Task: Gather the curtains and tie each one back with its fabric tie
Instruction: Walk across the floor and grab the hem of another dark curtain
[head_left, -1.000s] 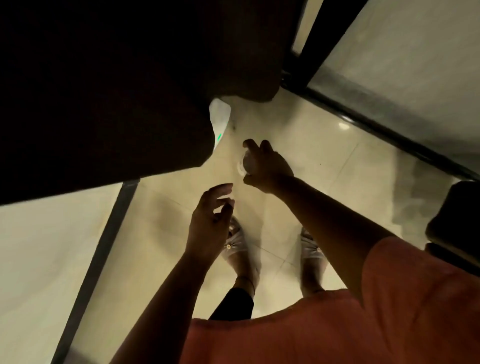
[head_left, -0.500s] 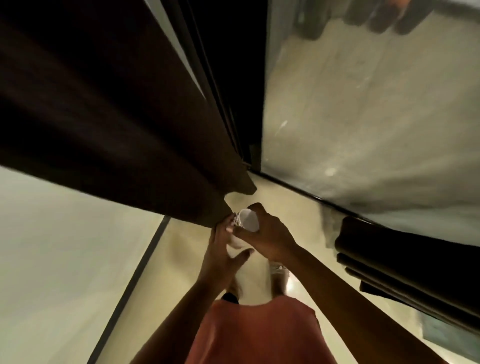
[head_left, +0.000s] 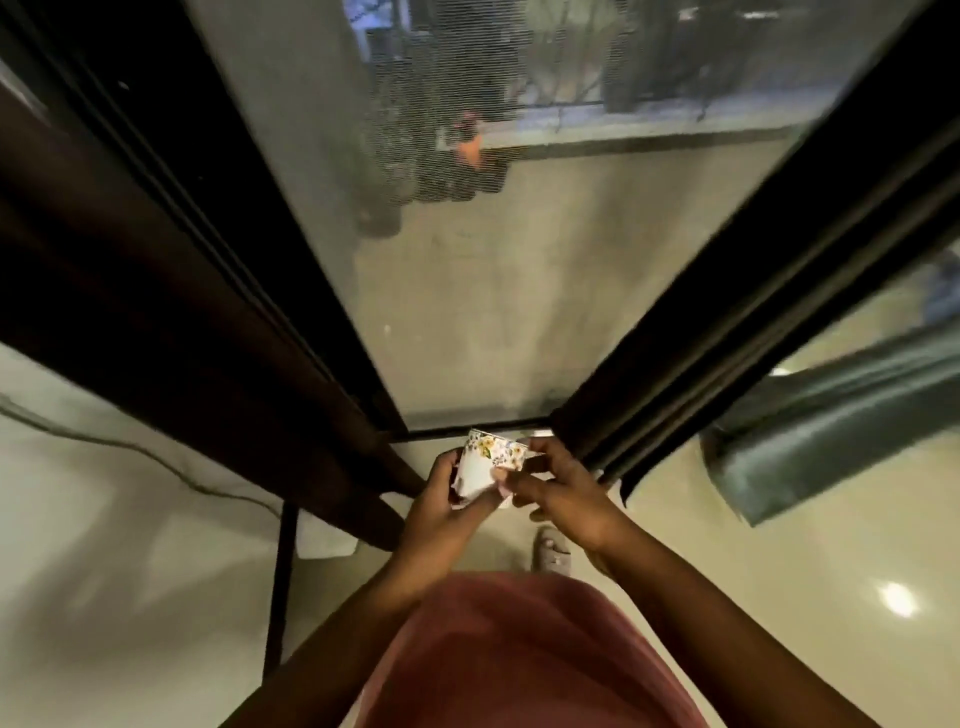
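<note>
Both hands on the white floral-print fabric tie (head_left: 485, 465), bunched at waist level: left hand (head_left: 441, 506) grips its body, right hand (head_left: 563, 493) pinches the right end. Dark brown left curtain (head_left: 171, 332) hangs just beside the left hand, nearer than the dark right curtain (head_left: 727, 322).

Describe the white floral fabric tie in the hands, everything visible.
The fabric tie is a small white strip, bunched or folded, with a yellow and dark floral print along its upper edge. It looks like thin cloth. The left hand grips its left side and the right hand pinches its right end, holding it above the floor between the two dark curtains. It wraps neither.
</note>
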